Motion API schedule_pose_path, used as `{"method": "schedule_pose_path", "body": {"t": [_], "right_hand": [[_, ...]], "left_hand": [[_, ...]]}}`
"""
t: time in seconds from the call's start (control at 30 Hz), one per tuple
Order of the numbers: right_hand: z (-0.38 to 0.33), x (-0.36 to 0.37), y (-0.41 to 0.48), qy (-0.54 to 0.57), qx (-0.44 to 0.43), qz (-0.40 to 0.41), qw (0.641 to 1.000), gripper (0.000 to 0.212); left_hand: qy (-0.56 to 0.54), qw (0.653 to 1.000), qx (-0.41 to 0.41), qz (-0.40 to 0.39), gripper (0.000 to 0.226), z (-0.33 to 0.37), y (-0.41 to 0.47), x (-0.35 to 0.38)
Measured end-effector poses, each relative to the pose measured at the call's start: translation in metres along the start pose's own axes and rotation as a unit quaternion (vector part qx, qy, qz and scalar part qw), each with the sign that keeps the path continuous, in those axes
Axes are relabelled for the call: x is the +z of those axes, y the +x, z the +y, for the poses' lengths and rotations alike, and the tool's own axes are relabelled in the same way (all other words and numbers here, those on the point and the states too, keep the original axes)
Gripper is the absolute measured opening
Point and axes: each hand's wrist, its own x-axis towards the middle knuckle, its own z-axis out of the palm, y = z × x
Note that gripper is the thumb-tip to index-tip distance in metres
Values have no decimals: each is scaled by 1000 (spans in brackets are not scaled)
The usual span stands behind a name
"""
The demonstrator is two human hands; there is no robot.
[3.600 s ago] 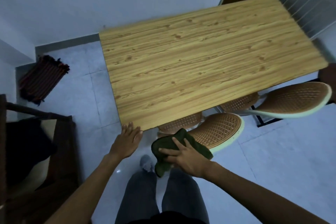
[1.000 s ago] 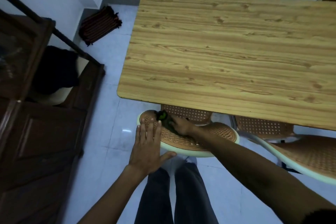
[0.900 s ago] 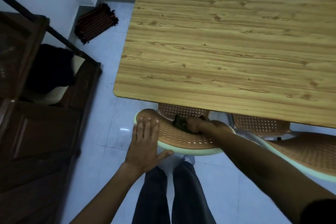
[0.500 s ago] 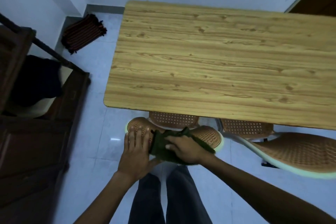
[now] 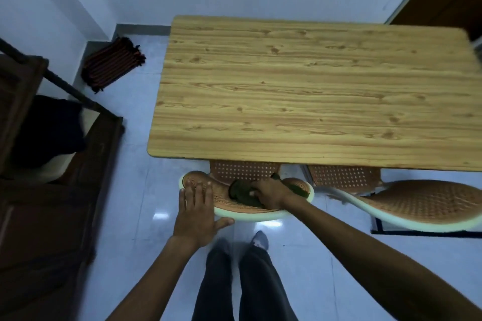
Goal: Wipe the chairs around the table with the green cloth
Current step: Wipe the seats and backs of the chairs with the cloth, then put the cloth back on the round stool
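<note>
Two hands on chair [image 5: 224, 199], right hand [image 5: 271, 190] fingers clamped on green cloth [image 5: 241, 191], left hand [image 5: 197, 212] fingers spread flat.

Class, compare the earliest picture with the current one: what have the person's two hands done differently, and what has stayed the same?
The left hand left the table corner and now rests flat on the rim of the nearer chair. The right hand carried the green cloth from the backrest's outer edge onto its woven face. The cloth remains in the right hand, and both chairs stay tucked under the table.

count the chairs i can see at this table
2: the near chair being wiped with the green cloth, and a second chair to its right. Others may be hidden.
</note>
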Motion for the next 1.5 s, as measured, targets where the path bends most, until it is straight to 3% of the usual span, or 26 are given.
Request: {"method": "schedule_pose_path", "body": {"t": [0.2,0.3,0.4,0.43,0.5,0.57,0.6,0.7,0.83,0.97,1.03,1.1,1.17,1.23,1.3,1.37,1.5], "right_hand": [[-39,32,-71,-10,-61,182,981,29],[-52,56,-87,-34,-37,232,971,38],[-59,66,-94,21,-36,273,961,38],[-59,67,-97,54,-43,283,957,38],[-60,66,-107,133,-58,304,942,37],[-59,64,-116,212,-60,323,920,40],[-59,64,-121,245,-61,332,909,43],[-65,66,-131,316,-76,364,873,38],[-59,53,-155,325,-87,412,847,47],[-36,35,-197,291,-68,450,842,57],[-21,28,-225,339,-48,478,809,50],[5,22,-259,423,8,566,708,35],[43,15,-291,525,110,626,566,28],[84,6,-321,683,131,543,470,46],[121,2,-356,807,71,430,399,55],[152,3,-391,805,71,447,384,46],[232,23,-460,607,232,624,434,25]], "left_hand": [[-65,996,45,-32,105,-9,-6,-6],[-94,990,100,-37,112,-19,-9,-19],[-112,987,107,-53,113,-17,-13,-30],[-129,984,106,-57,105,-11,-16,-32],[-194,973,112,-57,69,4,-23,-35],[-358,923,113,-79,31,26,-32,-45],[-446,881,105,-118,26,39,-39,-54],[-593,769,78,-224,40,73,-53,-72],[-713,676,40,-182,44,117,-54,-81],[-698,699,-16,-152,58,176,-46,-93],[-685,713,-20,-146,40,207,-44,-96],[-696,700,-12,-156,27,244,-44,-102],[-718,668,-15,-196,30,287,-45,-107],[-722,644,7,-252,30,338,-52,-107],[-703,647,54,-289,27,395,-63,-102],[-661,688,120,-275,24,446,-70,-96],[-493,808,273,-173,55,538,-67,-72]]}}
